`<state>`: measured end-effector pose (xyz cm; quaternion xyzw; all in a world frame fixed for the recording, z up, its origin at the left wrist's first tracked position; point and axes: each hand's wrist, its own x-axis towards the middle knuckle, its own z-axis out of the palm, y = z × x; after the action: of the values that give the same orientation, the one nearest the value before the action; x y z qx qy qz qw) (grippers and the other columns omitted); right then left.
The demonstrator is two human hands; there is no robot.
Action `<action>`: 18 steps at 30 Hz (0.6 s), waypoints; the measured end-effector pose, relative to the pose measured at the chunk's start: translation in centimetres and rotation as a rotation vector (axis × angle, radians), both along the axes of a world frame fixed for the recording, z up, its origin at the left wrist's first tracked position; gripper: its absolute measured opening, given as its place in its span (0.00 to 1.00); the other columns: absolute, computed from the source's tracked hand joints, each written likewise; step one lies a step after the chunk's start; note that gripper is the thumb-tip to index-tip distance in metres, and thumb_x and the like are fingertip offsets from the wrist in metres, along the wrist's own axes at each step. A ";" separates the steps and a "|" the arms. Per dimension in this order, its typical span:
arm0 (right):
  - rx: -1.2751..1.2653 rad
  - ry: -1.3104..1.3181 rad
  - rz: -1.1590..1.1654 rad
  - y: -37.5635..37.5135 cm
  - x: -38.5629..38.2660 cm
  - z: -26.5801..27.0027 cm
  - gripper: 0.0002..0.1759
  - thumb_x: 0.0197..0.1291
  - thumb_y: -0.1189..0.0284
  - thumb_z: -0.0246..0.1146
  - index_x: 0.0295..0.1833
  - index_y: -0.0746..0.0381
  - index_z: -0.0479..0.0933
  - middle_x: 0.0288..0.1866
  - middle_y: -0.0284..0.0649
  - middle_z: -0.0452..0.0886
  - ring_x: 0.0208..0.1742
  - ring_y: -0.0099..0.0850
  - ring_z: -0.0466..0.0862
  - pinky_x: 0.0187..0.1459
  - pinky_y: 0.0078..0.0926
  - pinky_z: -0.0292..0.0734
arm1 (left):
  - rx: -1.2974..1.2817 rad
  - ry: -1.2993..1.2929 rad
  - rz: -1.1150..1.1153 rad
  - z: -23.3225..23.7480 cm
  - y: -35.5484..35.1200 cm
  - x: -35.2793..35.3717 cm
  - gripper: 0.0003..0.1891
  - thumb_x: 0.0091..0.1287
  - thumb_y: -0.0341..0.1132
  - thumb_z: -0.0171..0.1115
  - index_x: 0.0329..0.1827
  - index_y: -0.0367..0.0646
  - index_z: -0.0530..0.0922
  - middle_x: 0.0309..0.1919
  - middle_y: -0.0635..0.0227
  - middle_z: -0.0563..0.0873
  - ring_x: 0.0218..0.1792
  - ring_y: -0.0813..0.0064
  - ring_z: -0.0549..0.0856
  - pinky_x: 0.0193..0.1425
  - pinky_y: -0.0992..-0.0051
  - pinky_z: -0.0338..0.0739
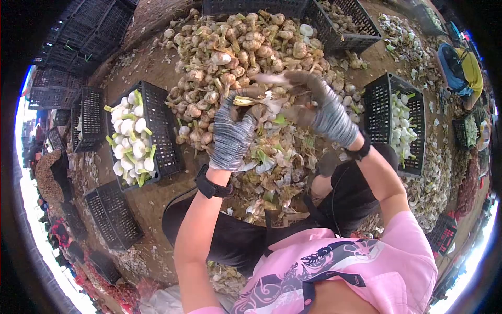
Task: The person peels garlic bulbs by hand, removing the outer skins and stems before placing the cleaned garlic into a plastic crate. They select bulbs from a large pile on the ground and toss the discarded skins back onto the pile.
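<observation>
Your left fingers (244, 94) are curled shut round a garlic bulb (271, 102). Your right fingers (300, 78) are bent over its top and pinched on it where a pale strip of skin sticks out. Both hands are gloved, left hand (232, 133) and right hand (327, 112), and they hold the bulb above your lap, in front of the big heap of unpeeled garlic (235, 47).

The likeliest slip is the bulb popping free under a hard tug. It would land among the husks (272, 172) below and be hard to find. Something yellowish lies against your left fingers. I cannot tell if it is a stalk or a tool, so mind your grip there.

You are sitting low on a bare dirt floor (149, 196) strewn with peelings. A black crate of white bulbs (162, 131) stands to your left and another (379, 104) to your right. An empty crate (112, 214) lies nearer, and more are stacked (78, 42) beyond. Another person (463, 68) works at the far right.
</observation>
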<state>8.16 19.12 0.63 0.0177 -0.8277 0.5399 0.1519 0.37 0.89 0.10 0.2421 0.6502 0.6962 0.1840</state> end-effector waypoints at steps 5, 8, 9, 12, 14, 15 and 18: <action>0.056 0.003 -0.078 -0.8 0.4 0.0 0.11 0.50 0.75 0.63 0.40 0.64 0.75 0.37 0.40 0.79 0.37 0.27 0.79 0.41 0.26 0.74 | 0.036 -0.113 -0.026 -0.8 -0.5 -0.2 0.06 0.54 0.20 0.57 0.31 0.40 0.78 0.38 0.69 0.80 0.38 0.82 0.77 0.42 0.82 0.73; -0.131 -0.079 -0.194 0.5 -0.5 -1.0 0.10 0.50 0.77 0.60 0.40 0.64 0.75 0.31 0.42 0.80 0.32 0.26 0.79 0.37 0.24 0.74 | 0.224 -0.153 -0.075 -0.2 -0.5 -0.4 0.05 0.52 0.21 0.56 0.29 0.40 0.78 0.37 0.67 0.80 0.36 0.80 0.78 0.41 0.80 0.74; -0.056 -0.196 -0.155 0.9 -0.6 -1.3 0.10 0.50 0.77 0.61 0.41 0.64 0.75 0.31 0.42 0.80 0.32 0.26 0.79 0.36 0.23 0.74 | 0.291 -0.329 -0.066 0.3 -0.6 -0.3 0.06 0.53 0.21 0.53 0.30 0.40 0.77 0.37 0.66 0.80 0.36 0.79 0.78 0.42 0.78 0.75; 0.191 -0.219 -0.168 0.1 0.0 -2.0 0.15 0.49 0.74 0.64 0.44 0.64 0.75 0.33 0.42 0.80 0.32 0.27 0.79 0.35 0.24 0.75 | 0.214 -0.606 0.076 -0.2 -0.9 -0.4 0.07 0.53 0.20 0.51 0.31 0.39 0.77 0.37 0.67 0.80 0.36 0.79 0.78 0.43 0.77 0.75; 0.094 0.044 -0.166 -1.9 0.6 -0.5 0.17 0.49 0.72 0.63 0.46 0.63 0.74 0.34 0.45 0.79 0.33 0.32 0.80 0.35 0.28 0.75 | 0.209 -0.483 0.079 -0.6 -0.6 -0.3 0.07 0.54 0.21 0.50 0.33 0.38 0.77 0.37 0.67 0.80 0.36 0.79 0.78 0.43 0.78 0.75; 0.064 0.165 -0.127 -2.5 0.5 -0.6 0.16 0.49 0.73 0.63 0.45 0.63 0.74 0.34 0.45 0.78 0.34 0.35 0.80 0.35 0.29 0.74 | 0.201 -0.392 0.054 -0.7 -0.3 -0.1 0.07 0.55 0.21 0.50 0.32 0.38 0.77 0.37 0.68 0.80 0.36 0.79 0.79 0.43 0.78 0.75; 0.200 0.076 -0.020 -1.6 0.6 -0.6 0.13 0.49 0.74 0.62 0.41 0.64 0.74 0.32 0.46 0.78 0.33 0.38 0.80 0.34 0.29 0.75 | 0.135 -0.226 0.004 -1.0 0.0 0.4 0.07 0.56 0.22 0.49 0.30 0.38 0.77 0.38 0.68 0.80 0.36 0.80 0.78 0.43 0.79 0.75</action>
<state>8.75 17.52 0.07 0.0452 -0.8712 0.4520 0.1860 0.75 0.89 -0.86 0.1724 0.5776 0.7616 0.2379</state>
